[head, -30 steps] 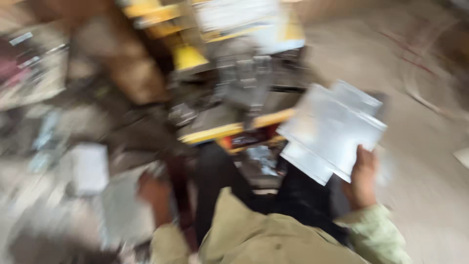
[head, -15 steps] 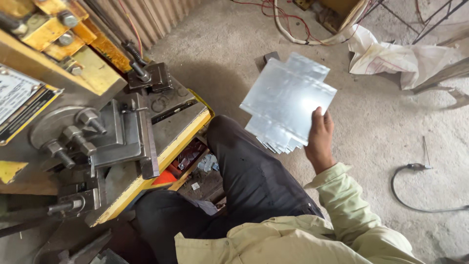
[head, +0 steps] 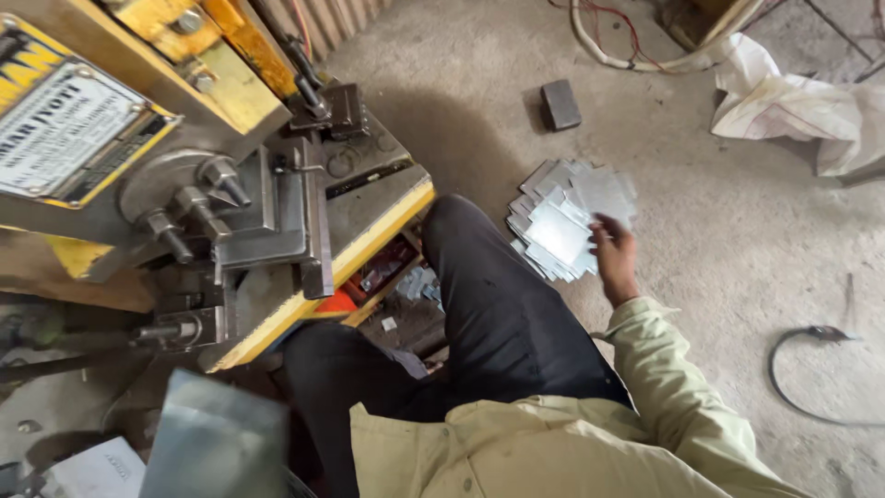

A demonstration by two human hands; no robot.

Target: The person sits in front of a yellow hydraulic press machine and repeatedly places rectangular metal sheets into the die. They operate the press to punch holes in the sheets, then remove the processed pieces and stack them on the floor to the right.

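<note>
My right hand reaches down to the concrete floor, its fingertips at the right edge of a fanned pile of shiny metal sheets. The sheets lie spread on the floor beside my black-trousered knee. No sheet is lifted in the hand. My left hand is out of sight. A blurred grey metal sheet stands close to the camera at the lower left, and what holds it is hidden.
A yellow and grey press machine with a steel die block fills the left side, close to my knees. On the floor lie a small dark block, a white sack, a hose and a black cable.
My right hand has lowered the stack of sheets it held up in the air down onto the floor pile. The view has swung from the machine toward the floor.
</note>
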